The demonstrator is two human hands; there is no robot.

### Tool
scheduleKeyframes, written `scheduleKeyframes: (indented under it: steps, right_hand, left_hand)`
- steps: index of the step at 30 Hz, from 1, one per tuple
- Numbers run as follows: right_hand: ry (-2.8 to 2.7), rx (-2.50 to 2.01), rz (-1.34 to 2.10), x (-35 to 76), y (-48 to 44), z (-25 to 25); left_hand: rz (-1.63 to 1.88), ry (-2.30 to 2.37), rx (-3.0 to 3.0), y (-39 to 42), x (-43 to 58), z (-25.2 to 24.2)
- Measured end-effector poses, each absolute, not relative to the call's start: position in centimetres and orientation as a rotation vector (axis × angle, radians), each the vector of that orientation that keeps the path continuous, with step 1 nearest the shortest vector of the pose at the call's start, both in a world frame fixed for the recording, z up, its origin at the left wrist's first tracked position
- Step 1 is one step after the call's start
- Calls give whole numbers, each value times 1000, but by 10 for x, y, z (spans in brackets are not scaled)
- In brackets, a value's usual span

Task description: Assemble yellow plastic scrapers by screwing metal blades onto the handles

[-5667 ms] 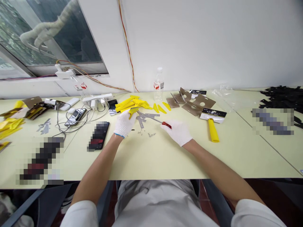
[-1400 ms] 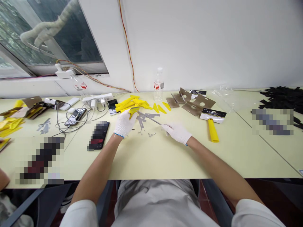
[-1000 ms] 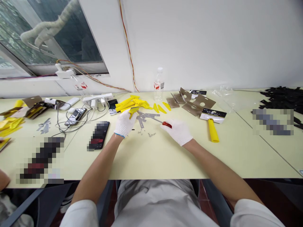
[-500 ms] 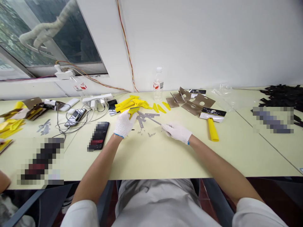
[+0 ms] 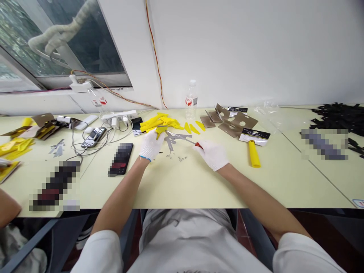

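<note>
Both my hands wear white knit gloves. My left hand [image 5: 150,145] is closed on a yellow plastic scraper part [image 5: 159,131] fitted with a thin metal blade, held just above the table. My right hand [image 5: 212,154] grips a screwdriver [image 5: 193,142] with a red handle; its thin shaft points left, tip at the yellow part. Loose grey metal blades [image 5: 174,138] lie between my hands. A few tiny screws [image 5: 182,158] are scattered on the table in front of them.
Behind my left hand lies a heap of yellow parts [image 5: 159,122]. A water bottle [image 5: 190,100], brown cards [image 5: 233,124] and a packed yellow scraper [image 5: 254,151] are at the back right. Phones [image 5: 121,157], cables and a power strip [image 5: 119,115] lie left. Another person's arm [image 5: 8,206] shows bottom left.
My right hand has rolled on the screwdriver, so the red handle shows again. The left hand keeps its hold. The camera has tipped slightly, shifting the scene.
</note>
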State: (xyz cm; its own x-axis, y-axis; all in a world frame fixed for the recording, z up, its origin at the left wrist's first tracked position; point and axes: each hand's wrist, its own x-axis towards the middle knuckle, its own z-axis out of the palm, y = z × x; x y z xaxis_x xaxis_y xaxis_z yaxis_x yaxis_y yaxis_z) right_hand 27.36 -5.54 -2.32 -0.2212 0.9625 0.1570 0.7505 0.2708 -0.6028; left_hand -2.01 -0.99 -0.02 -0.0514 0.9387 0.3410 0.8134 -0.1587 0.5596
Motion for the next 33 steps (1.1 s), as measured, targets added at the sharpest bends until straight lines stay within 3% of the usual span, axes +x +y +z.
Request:
scheduleKeyframes:
  steps: [7,27,33]
  right_hand:
    - [-2076,-1498,729,280,-48,-16]
    - [-1569,-1324,1823,288,-50,-8]
    - [-1551,-1322,1834,294,-42,-14]
  left_hand:
    - [1014,1866,2050,-11,-20,3]
    - [1152,1719,2257,-12,-17,-1]
    - [1133,1703,2282,-9,-18,-3]
